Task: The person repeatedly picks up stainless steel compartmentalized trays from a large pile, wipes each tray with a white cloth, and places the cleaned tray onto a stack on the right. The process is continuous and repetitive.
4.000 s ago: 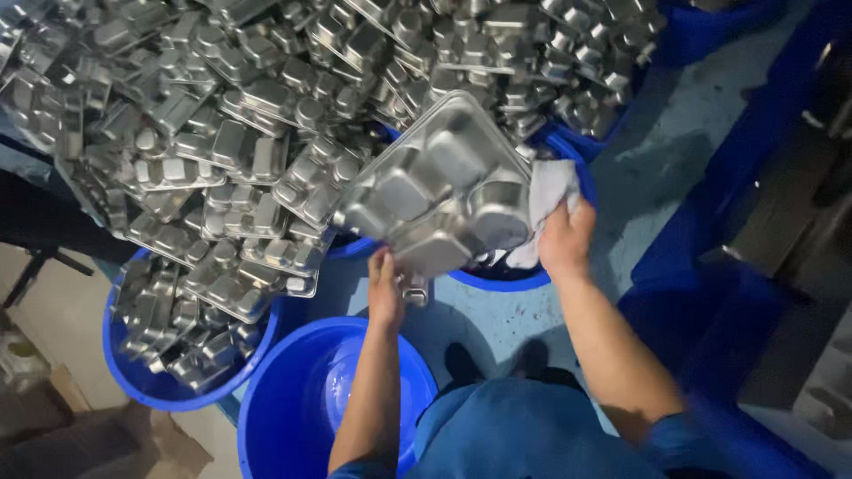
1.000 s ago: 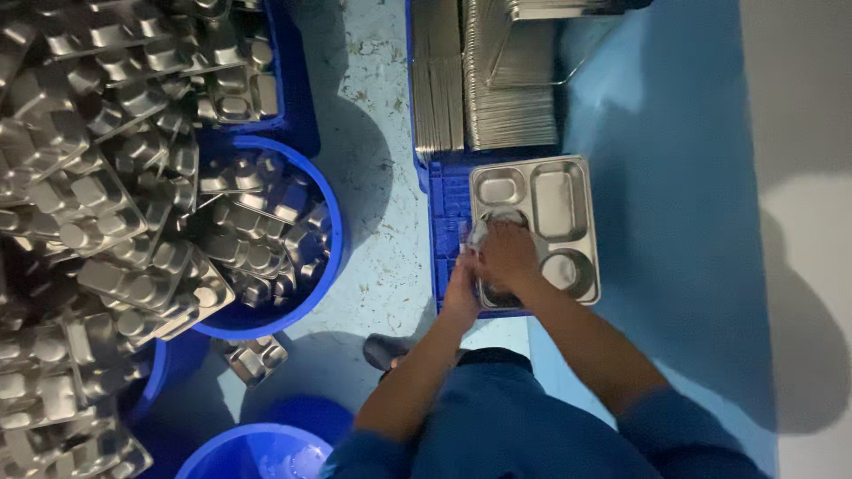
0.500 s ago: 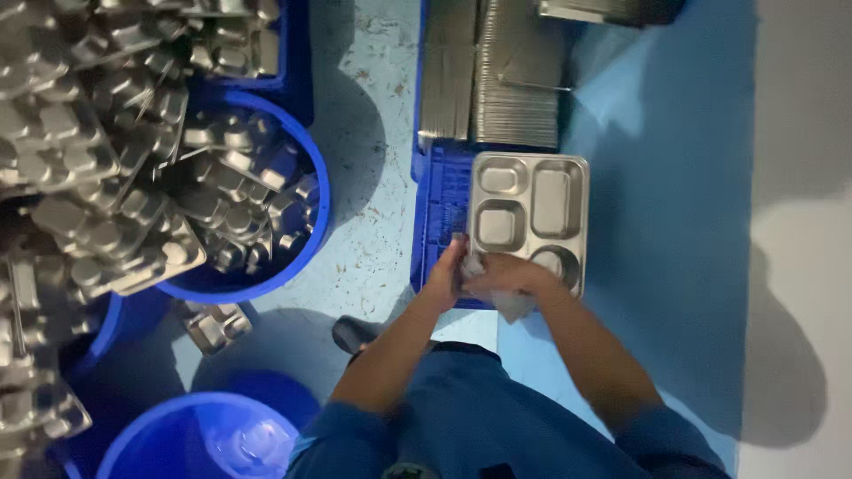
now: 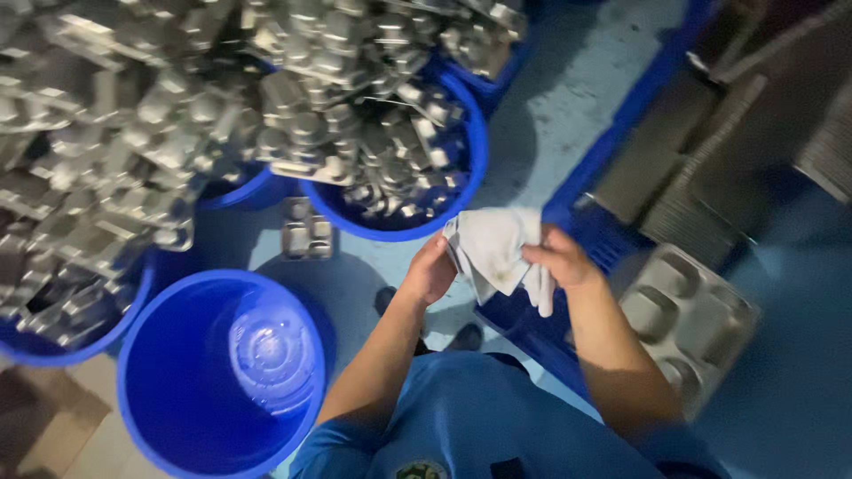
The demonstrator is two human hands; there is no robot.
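Both hands up at chest height: left hand (image 4: 430,270) and right hand (image 4: 557,257), fingers clenched on white cloth (image 4: 493,248) held between them. Below right, steel tray (image 4: 688,324) on blue crate (image 4: 524,315). Below left, empty blue bucket (image 4: 177,390). Further out, bucket of trays (image 4: 399,168), heaped.

A cloth (image 4: 493,250) hangs between the left hand (image 4: 429,270) and the right hand (image 4: 557,259), above the floor (image 4: 568,98). To the left, near the person, stands a tub (image 4: 177,390) with only water in it; beyond it, further tubs (image 4: 461,168) are heaped with compartment trays (image 4: 293,98), and one tray (image 4: 307,232) lies on the floor between them. To the right, a single compartment tray (image 4: 688,324) rests on a crate (image 4: 595,235), with stacked trays (image 4: 692,195) behind it.
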